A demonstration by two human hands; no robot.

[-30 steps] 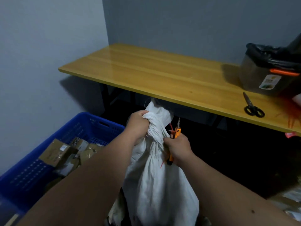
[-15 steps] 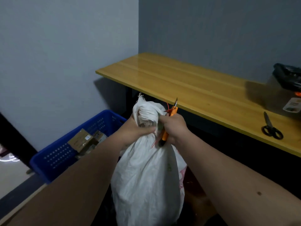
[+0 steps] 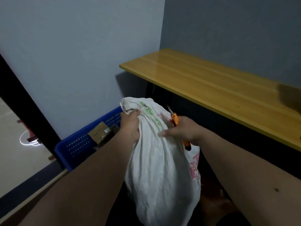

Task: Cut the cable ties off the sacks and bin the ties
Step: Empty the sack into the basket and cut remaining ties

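Blue crate (image 3: 84, 144) w/ boxes sits behind left hand (image 3: 131, 126) gripping upright sack (image 3: 156, 160) neck; right hand (image 3: 182, 131) holds orange cutters (image 3: 175, 119), tip up-left.

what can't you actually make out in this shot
- Cable tie: none visible in the head view; the left hand grips the bunched neck of the white woven sack, covering where it would sit.
- Orange-handled cutters: the right hand wraps round the handles, so only the tips and the handle end show.
- Blue perforated plastic crate: mostly hidden behind the left forearm.
- Sack's printing: too creased to read.
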